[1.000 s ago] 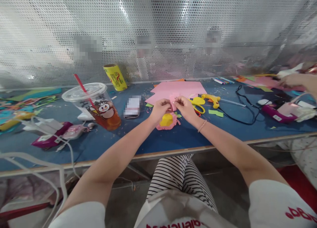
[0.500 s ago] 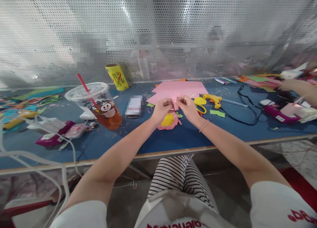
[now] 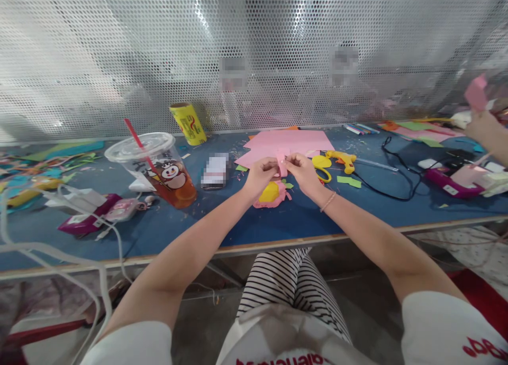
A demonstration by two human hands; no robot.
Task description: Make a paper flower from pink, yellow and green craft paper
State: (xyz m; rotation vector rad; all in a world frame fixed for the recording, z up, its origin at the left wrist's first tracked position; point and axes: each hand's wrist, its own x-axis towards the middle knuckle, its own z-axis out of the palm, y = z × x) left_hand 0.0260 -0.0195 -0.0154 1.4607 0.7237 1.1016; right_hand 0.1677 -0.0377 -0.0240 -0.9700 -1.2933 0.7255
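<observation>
A small strip of pink paper [image 3: 282,165] is held up between my two hands, over the table. My left hand [image 3: 262,175] pinches its left side, and my right hand [image 3: 300,170] pinches the right side with thumb and fingers. Just below them lies a pink paper flower with a yellow centre [image 3: 271,192], a green leaf shape at its right. Behind my hands are large pink paper sheets [image 3: 293,139]. Close to my right hand rest yellow-handled scissors [image 3: 325,175], a yellow paper piece [image 3: 320,161] and a yellow glue gun [image 3: 344,161] with a clear stick.
To the left stand a plastic cup of tea [image 3: 170,177], a phone [image 3: 215,170] and a tilted yellow tube [image 3: 188,124]. Green scraps [image 3: 349,181] and a black cord [image 3: 391,195] lie right. A co-worker's hand [image 3: 482,129] holds pink paper at far right. A perforated metal panel [image 3: 270,53] rises behind.
The co-worker's hand at the far right has risen with a piece of pink paper. My hands keep nearly the same place around the pink strip, which has shifted very slightly.
</observation>
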